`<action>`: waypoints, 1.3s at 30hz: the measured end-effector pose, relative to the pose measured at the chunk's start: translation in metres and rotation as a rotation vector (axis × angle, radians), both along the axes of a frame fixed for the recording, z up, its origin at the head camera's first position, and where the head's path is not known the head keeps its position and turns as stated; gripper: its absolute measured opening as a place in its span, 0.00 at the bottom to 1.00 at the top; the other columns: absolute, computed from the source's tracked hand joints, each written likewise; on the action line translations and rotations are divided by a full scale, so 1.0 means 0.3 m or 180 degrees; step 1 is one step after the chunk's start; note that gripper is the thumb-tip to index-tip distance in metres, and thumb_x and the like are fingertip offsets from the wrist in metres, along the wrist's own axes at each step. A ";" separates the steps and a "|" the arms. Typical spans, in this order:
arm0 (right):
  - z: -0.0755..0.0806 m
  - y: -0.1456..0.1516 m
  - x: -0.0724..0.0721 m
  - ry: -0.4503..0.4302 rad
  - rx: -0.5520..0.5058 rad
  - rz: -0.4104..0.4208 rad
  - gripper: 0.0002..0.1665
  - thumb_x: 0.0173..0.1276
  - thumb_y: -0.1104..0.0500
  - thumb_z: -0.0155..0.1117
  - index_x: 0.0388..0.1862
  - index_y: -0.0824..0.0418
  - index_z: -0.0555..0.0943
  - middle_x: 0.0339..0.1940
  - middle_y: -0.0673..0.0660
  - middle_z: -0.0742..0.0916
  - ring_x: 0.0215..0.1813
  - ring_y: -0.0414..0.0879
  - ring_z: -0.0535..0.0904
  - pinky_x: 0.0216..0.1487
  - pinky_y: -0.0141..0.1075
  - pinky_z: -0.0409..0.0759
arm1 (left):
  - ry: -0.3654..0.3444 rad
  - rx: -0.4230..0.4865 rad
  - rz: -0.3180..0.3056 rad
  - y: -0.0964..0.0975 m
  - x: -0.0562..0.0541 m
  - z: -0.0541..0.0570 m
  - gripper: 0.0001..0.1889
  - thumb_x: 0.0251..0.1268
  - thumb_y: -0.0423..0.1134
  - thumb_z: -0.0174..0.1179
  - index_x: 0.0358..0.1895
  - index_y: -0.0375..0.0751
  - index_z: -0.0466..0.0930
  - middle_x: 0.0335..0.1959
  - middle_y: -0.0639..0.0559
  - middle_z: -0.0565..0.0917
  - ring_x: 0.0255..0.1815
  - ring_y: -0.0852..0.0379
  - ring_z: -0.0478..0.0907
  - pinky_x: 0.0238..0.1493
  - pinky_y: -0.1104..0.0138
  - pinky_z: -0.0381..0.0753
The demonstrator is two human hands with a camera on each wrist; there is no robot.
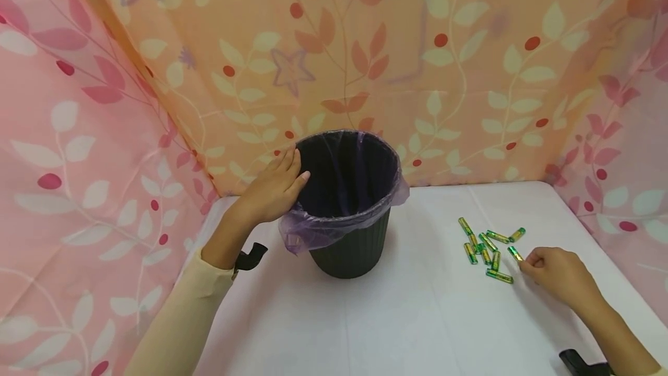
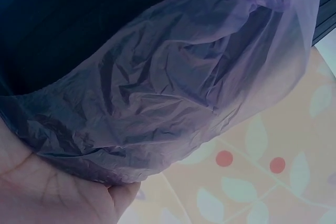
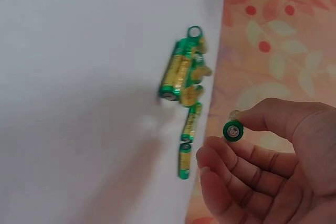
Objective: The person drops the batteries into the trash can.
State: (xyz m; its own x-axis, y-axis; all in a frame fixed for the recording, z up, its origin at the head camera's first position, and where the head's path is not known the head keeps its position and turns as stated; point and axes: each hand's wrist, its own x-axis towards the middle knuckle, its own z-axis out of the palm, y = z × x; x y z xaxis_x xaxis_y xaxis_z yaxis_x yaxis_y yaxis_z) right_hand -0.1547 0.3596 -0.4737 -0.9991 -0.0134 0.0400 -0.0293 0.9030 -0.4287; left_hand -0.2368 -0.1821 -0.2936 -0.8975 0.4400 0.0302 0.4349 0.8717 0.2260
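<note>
A dark ribbed waste bin (image 1: 348, 254), lined with a thin purple plastic bag (image 1: 318, 235), stands upright with the liner folded over its rim. My left hand (image 1: 273, 187) rests against the left side of that rim, fingers fairly straight. In the left wrist view the palm (image 2: 47, 192) lies along the crinkled liner (image 2: 157, 98). Over on the right, my right hand (image 1: 561, 277) pinches a green and gold battery (image 1: 514, 253) between thumb and fingers; its round end (image 3: 233, 130) faces the right wrist camera. Several similar batteries (image 1: 497, 277) lie loosely grouped beside this hand.
A white cloth (image 1: 417, 324) covers the table. Floral fabric hangs behind it, orange at the back (image 1: 365, 74) and pink at the left (image 1: 104, 202) and right (image 1: 626, 149). Black straps (image 1: 251, 257) sit at both wrists.
</note>
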 end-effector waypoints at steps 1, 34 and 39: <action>0.008 -0.004 0.000 0.0064 0.0009 -0.0005 0.12 0.66 0.56 0.71 0.26 0.60 0.83 0.19 0.48 0.79 0.25 0.45 0.71 0.24 0.36 0.66 | -0.0005 0.0001 0.0007 -0.001 0.001 0.001 0.36 0.84 0.53 0.32 0.80 0.28 0.41 0.83 0.37 0.39 0.83 0.46 0.31 0.81 0.52 0.35; 0.378 -0.326 0.003 0.1415 0.0011 0.0732 0.06 0.62 0.59 0.74 0.29 0.55 0.83 0.21 0.42 0.82 0.26 0.35 0.77 0.29 0.28 0.78 | 0.0056 0.0015 0.0011 -0.004 0.000 -0.005 0.36 0.84 0.53 0.31 0.80 0.28 0.42 0.83 0.37 0.40 0.83 0.46 0.31 0.81 0.52 0.37; 0.414 -0.368 0.000 0.1590 -0.0158 0.0837 0.07 0.61 0.61 0.75 0.29 0.55 0.83 0.22 0.41 0.83 0.26 0.32 0.77 0.30 0.19 0.75 | 0.0057 0.0003 -0.0005 -0.002 -0.008 -0.006 0.36 0.85 0.53 0.30 0.80 0.28 0.41 0.83 0.37 0.39 0.83 0.46 0.31 0.81 0.52 0.36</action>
